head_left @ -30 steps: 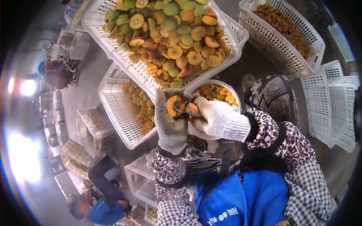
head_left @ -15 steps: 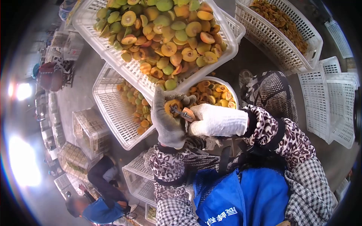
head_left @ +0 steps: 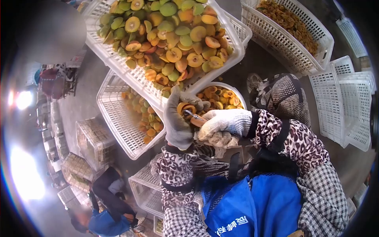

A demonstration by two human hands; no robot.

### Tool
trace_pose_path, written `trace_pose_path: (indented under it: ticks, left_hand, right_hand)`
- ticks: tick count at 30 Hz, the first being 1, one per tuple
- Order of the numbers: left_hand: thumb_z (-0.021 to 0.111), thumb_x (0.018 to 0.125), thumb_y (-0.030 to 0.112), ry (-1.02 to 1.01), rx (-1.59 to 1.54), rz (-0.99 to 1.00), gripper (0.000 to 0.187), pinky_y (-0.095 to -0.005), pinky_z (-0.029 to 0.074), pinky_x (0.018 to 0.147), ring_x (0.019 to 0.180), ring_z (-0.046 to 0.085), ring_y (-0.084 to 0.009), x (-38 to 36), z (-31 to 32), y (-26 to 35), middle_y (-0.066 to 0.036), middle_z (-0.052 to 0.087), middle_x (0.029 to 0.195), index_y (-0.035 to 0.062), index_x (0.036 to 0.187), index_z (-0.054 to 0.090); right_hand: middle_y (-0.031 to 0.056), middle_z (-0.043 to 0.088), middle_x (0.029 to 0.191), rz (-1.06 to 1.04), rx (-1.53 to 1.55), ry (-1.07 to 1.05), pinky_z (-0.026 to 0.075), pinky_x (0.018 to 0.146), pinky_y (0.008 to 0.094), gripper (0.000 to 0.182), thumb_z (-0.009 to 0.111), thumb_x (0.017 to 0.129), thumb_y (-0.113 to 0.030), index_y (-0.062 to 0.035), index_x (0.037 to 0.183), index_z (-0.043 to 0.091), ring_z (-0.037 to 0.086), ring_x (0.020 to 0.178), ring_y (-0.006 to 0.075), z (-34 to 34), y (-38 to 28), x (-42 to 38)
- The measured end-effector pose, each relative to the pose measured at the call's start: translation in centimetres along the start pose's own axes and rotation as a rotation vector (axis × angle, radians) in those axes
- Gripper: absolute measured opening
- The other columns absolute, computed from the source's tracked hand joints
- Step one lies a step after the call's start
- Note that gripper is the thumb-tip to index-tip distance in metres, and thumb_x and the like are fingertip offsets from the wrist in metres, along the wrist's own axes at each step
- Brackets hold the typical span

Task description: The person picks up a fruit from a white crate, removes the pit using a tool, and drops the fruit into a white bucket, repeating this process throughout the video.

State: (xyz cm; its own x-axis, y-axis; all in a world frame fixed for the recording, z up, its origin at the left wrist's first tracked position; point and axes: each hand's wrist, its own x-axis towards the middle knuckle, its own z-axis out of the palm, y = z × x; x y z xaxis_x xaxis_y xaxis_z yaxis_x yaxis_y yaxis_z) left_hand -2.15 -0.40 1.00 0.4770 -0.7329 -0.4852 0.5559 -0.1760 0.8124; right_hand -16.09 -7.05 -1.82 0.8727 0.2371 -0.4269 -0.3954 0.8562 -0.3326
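My left hand, in a grey knit glove, holds a halved peach-like fruit, cut side toward my right hand. In a white glove, my right hand grips a small pitting tool with a wooden handle. Its thin metal tip reaches into the middle of the fruit half; exactly how deep it goes is hidden. Just beyond my fingers, a round white tub contains orange fruit halves. Above my hands stands a white crate heaped with green and orange cut fruit.
A lower crate with more fruit sits at the left. To the upper right is a crate of orange pieces, with stacked white crates below it. Another person sits at lower left. A blurred round shape covers the upper left.
My right hand has rolled, so more of its curled fingers show, and the tool's angle has shifted in the fruit. The blurred shape has appeared at upper left. The view has shifted slightly.
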Motion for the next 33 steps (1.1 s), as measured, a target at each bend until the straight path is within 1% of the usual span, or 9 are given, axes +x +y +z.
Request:
trace_pose_path:
  ticks: [12,14,16,17,20,24,26,30,33]
  left_hand:
    - [0.05,0.099,0.034,0.101,-0.36,-0.136,0.028,-0.0408,0.057,0.075,0.069,0.06,-0.018,-0.2,-3.0,-1.5,-0.003,0.054,0.077,0.0085,0.091,0.054]
    - [0.054,0.098,0.026,0.073,0.529,0.58,0.021,-0.0384,0.055,0.08,0.073,0.06,-0.0187,2.5,-7.4,-1.2,-0.005,0.055,0.081,0.0055,0.094,0.055]
    - [0.065,0.09,0.023,0.187,0.298,0.771,0.024,-0.0378,0.053,0.083,0.079,0.06,-0.0213,3.8,-7.7,1.9,-0.009,0.056,0.088,0.0027,0.101,0.056]
    - [0.066,0.089,0.031,0.507,0.45,0.719,0.031,-0.0416,0.05,0.085,0.083,0.06,-0.0234,4.6,-6.5,4.3,-0.01,0.058,0.089,0.004,0.103,0.058]
    - [0.07,0.084,0.042,1.335,1.827,1.197,0.044,-0.0419,0.047,0.091,0.092,0.059,-0.026,8.1,-9.0,5.7,-0.014,0.062,0.094,0.0077,0.111,0.061]
    - [0.082,0.066,0.032,0.303,1.634,1.031,0.048,-0.044,0.046,0.088,0.096,0.057,-0.0283,12.8,-7.0,2.4,-0.012,0.063,0.099,0.0118,0.104,0.063]
    - [0.077,0.07,0.022,0.121,1.742,0.938,0.032,-0.0414,0.048,0.078,0.089,0.06,-0.0278,14.6,-2.0,-1.4,-0.009,0.064,0.092,0.0132,0.098,0.063]
    - [0.067,0.078,0.017,0.426,2.051,1.185,0.016,-0.0368,0.05,0.069,0.081,0.063,-0.0251,16.1,0.4,-3.9,-0.012,0.067,0.089,0.0125,0.093,0.062]
    - [0.056,0.086,0.019,0.29,1.06,0.599,0.023,-0.0407,0.052,0.076,0.096,0.061,-0.0298,13.9,-0.1,-1.6,-0.016,0.064,0.1,0.009,0.107,0.059]
  right_hand:
    - [0.0,0.051,0.057,-0.033,-0.345,-0.082,0.035,0.038,0.0236,0.022,0.065,0.078,-0.016,-0.0014,0.093,0.059,0.046,0.043,0.0078,0.0,0.2,-1.6]
    - [0.0014,0.056,0.065,0.021,-0.631,-0.028,0.043,0.045,0.025,0.026,0.068,0.083,-0.024,-0.002,0.094,0.058,0.055,0.053,0.0082,2.1,-1.2,-3.9]
    - [0.0032,0.059,0.068,-0.141,-0.853,0.079,0.044,0.046,0.028,0.027,0.067,0.085,-0.027,-0.0028,0.095,0.058,0.058,0.053,0.0148,0.2,0.8,-3.7]
    - [0.0075,0.061,0.071,-0.573,-1.174,0.24,0.047,0.051,0.0335,0.027,0.065,0.086,-0.027,-0.003,0.097,0.058,0.061,0.058,0.022,-3.2,3.1,-2.3]
    - [0.0142,0.064,0.074,-0.156,-2.108,0.836,0.052,0.055,0.0413,0.023,0.058,0.087,-0.02,-0.0012,0.101,0.058,0.067,0.066,0.0286,-8.5,4.8,-2.5]
    - [0.0136,0.064,0.072,0.199,-1.786,0.864,0.054,0.056,0.0384,0.025,0.061,0.081,-0.014,0.0033,0.099,0.06,0.066,0.065,0.0293,-9.9,4.4,-1.6]
    - [0.0132,0.063,0.07,-0.182,-1.835,0.742,0.05,0.047,0.0389,0.025,0.055,0.086,-0.014,0.0031,0.104,0.055,0.065,0.057,0.0275,-9.8,4.4,-2.3]
    - [0.0164,0.061,0.066,-0.494,-1.695,0.926,0.05,0.045,0.0419,0.029,0.059,0.087,-0.027,-0.0002,0.097,0.052,0.062,0.055,0.0342,-7.4,3.1,-1.9]
    - [0.0205,0.063,0.077,-0.46,-1.527,0.993,0.052,0.055,0.0461,0.031,0.06,0.087,-0.03,-0.0024,0.098,0.051,0.064,0.066,0.0386,-4.5,0.8,-2.6]
